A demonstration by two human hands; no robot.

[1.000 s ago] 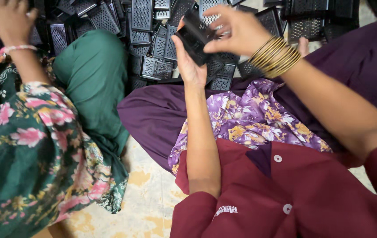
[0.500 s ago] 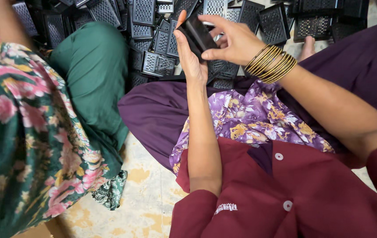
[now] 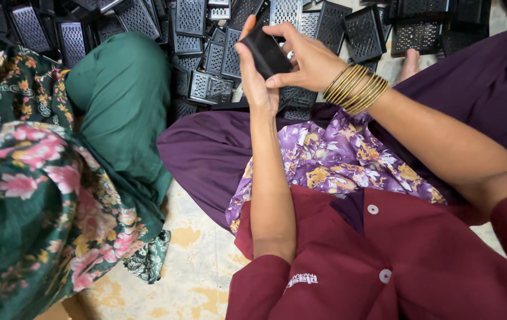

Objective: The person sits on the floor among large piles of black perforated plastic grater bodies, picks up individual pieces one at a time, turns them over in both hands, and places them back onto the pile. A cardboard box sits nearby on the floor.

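Between your two hands, the small black part (image 3: 267, 52) sits pinched: left hand (image 3: 253, 74) cupping it, right hand (image 3: 306, 59) gripping its edge (bangles near). A loose hold could drop it into the grater pile (image 3: 206, 35) just beyond

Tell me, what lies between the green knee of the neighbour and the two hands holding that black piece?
In the head view, between the green knee and the black piece lie loose black perforated grater panels, heaped on the floor.
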